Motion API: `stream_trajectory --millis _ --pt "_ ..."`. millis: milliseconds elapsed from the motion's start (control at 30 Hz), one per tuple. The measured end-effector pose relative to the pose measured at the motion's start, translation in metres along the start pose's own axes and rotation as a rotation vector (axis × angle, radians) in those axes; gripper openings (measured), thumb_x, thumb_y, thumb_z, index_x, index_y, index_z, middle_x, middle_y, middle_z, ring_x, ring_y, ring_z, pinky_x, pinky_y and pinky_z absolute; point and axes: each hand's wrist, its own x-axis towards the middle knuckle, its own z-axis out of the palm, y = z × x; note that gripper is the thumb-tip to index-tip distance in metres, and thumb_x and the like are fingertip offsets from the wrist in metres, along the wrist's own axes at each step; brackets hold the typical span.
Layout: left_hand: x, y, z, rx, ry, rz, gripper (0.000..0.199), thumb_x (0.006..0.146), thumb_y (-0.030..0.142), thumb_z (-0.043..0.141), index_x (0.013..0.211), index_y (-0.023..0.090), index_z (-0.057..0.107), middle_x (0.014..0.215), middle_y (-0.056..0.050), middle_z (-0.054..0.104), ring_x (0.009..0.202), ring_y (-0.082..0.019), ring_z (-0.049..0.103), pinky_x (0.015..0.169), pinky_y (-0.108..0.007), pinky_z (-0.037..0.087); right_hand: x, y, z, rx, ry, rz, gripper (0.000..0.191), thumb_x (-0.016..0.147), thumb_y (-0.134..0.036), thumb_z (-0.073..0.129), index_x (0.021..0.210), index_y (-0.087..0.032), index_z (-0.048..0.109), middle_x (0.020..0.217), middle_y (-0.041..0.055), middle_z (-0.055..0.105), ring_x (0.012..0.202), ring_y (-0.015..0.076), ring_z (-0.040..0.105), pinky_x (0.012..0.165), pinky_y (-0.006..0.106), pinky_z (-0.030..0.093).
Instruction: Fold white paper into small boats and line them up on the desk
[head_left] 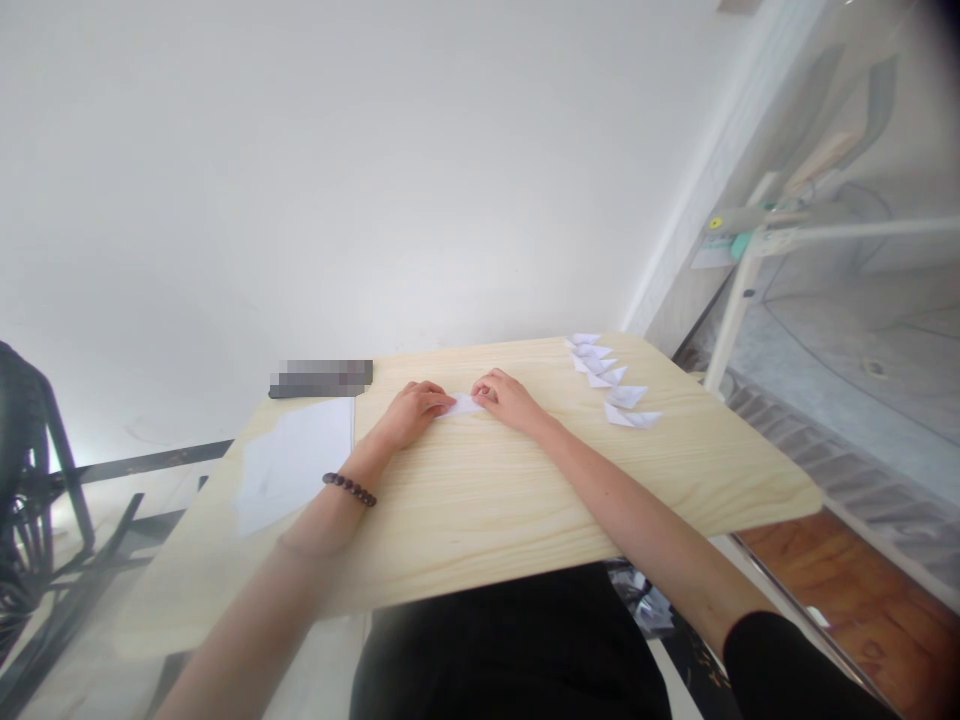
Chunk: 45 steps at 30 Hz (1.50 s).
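A small piece of folded white paper (466, 404) lies on the wooden table between my two hands. My left hand (417, 410), with a dark bead bracelet on its wrist, pinches the paper's left end. At the right end, the curled fingers of my right hand (505, 400) grip the same paper. My fingers partly hide its folds. Several folded paper boats (600, 366) stand in a slanting row on the table's right side, apart from my right hand. Flat white paper sheets (296, 460) lie to the left, beside my left forearm.
A dark, blurred-out object (321, 379) rests at the back left of the table (480, 520). The white wall rises behind it. A black chair (37, 470) stands at the left, and a bed with a white frame (739, 310) is at the right.
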Motion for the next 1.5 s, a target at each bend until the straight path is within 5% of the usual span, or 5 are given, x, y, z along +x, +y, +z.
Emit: stream_trajectory --millis 267,433,1133,1500 --pt "0.001 -0.003 0.0 0.043 -0.02 0.067 0.025 0.082 0.028 0.044 0.094 0.027 0.065 0.098 -0.004 0.059 0.089 -0.017 0.052 0.085 -0.031 0.037 -0.003 -0.017 0.008 -0.202 0.108 0.122 0.045 0.069 -0.048 0.053 0.101 -0.017 0.049 0.099 0.0076 0.044 0.094 0.0186 0.046 0.083 0.033 0.036" --pt "0.001 -0.004 0.001 0.043 -0.005 0.083 0.024 0.082 0.028 0.045 0.094 0.028 0.065 0.097 -0.003 0.059 0.088 -0.016 0.052 0.084 -0.031 0.038 -0.002 -0.019 0.012 -0.253 0.106 0.165 0.051 0.066 -0.05 0.054 0.104 -0.016 0.047 0.1 0.0089 0.043 0.097 0.0214 0.045 0.085 0.035 0.036" --pt "0.001 0.0 -0.001 0.072 -0.009 0.052 0.023 0.081 0.026 0.045 0.093 0.028 0.065 0.098 -0.002 0.06 0.086 -0.016 0.053 0.082 -0.031 0.039 0.006 0.01 -0.014 0.176 -0.194 0.183 0.044 0.065 -0.01 0.052 0.108 -0.017 0.046 0.104 0.0062 0.042 0.083 0.0102 0.047 0.078 0.026 0.041" --pt "-0.004 0.007 0.004 0.063 0.049 0.052 0.029 0.082 0.017 0.037 0.094 0.022 0.063 0.097 -0.005 0.059 0.091 -0.017 0.053 0.083 -0.033 0.041 -0.001 0.009 -0.018 0.216 -0.195 0.052 0.04 0.068 -0.003 0.044 0.105 -0.017 0.051 0.096 0.0041 0.046 0.081 0.0088 0.048 0.078 0.024 0.04"
